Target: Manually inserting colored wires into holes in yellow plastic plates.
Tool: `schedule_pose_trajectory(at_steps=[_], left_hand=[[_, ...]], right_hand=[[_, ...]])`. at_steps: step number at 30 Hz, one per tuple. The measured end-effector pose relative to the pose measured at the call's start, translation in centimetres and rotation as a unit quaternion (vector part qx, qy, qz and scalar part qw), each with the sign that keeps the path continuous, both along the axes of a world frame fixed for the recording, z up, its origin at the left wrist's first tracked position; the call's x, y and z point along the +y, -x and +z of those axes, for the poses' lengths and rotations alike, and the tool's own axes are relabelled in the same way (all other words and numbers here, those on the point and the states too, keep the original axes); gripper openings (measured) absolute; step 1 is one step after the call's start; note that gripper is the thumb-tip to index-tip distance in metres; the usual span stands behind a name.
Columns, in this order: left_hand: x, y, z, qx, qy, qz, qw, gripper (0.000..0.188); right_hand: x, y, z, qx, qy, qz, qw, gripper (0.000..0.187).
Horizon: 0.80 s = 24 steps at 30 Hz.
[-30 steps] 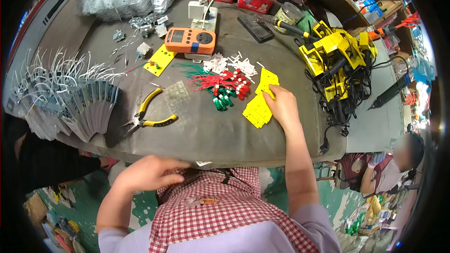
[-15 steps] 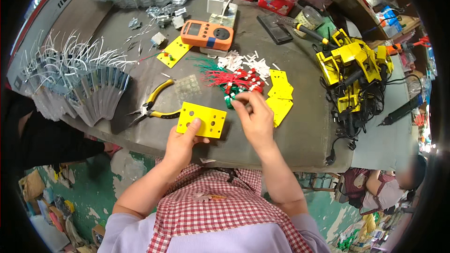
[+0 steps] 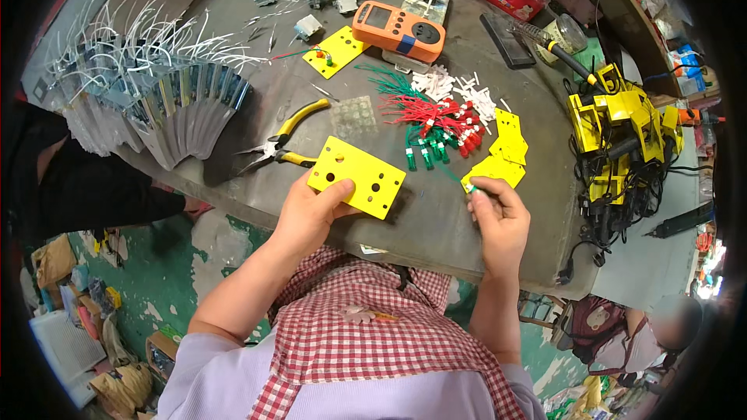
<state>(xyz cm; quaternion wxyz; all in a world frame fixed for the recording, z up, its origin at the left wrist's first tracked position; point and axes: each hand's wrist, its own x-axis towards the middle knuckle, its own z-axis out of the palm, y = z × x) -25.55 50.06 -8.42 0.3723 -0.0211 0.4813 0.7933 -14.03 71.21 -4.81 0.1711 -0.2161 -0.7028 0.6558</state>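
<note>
My left hand grips a flat yellow plate with several round holes, its thumb on the top face. To the right, my right hand is closed in a pinch on a small green indicator lamp with thin green wire, partly hidden by the fingertips. Just beyond lies a pile of green indicator lamps, alongside red indicator lamps with red wires. A fanned stack of yellow plates rests past my right fingers. Black-and-yellow pliers lie spread beyond my left hand.
Wired metal-and-plastic pieces stand in rows at left. Behind are an orange meter, white sleeves and another yellow plate carrying lamps. Yellow brackets with black cords are heaped right, near a soldering iron.
My right hand has moved right and nearer from the green lamps, now with one pinched in it. My left hand still holds the plate, now more tilted. The whole view has shifted.
</note>
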Motion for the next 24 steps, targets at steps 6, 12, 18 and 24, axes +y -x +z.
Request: schedule_pose_trajectory(at_steps=[6,12,18,24], left_hand=[[0.6,-0.4,0.5,0.592,0.221,-0.029,0.774,0.030],[1.4,-1.5,1.5,0.744,0.292,0.046,0.599,0.037],[1.7,-1.4,0.6,0.696,0.238,0.036,0.676,0.040],[0.2,-0.9,0.0,0.523,0.183,-0.022,0.832,0.034]], right_hand=[[-1.4,0.6,-2.0,0.087,0.195,0.032,0.976,0.018],[-5.5,1.4,-2.8,0.104,0.255,0.042,0.960,0.018],[-5.5,1.4,-2.3,0.051,0.092,0.065,0.992,0.016],[-4.5,1.3,-2.4,0.042,-0.203,0.001,0.978,0.013]])
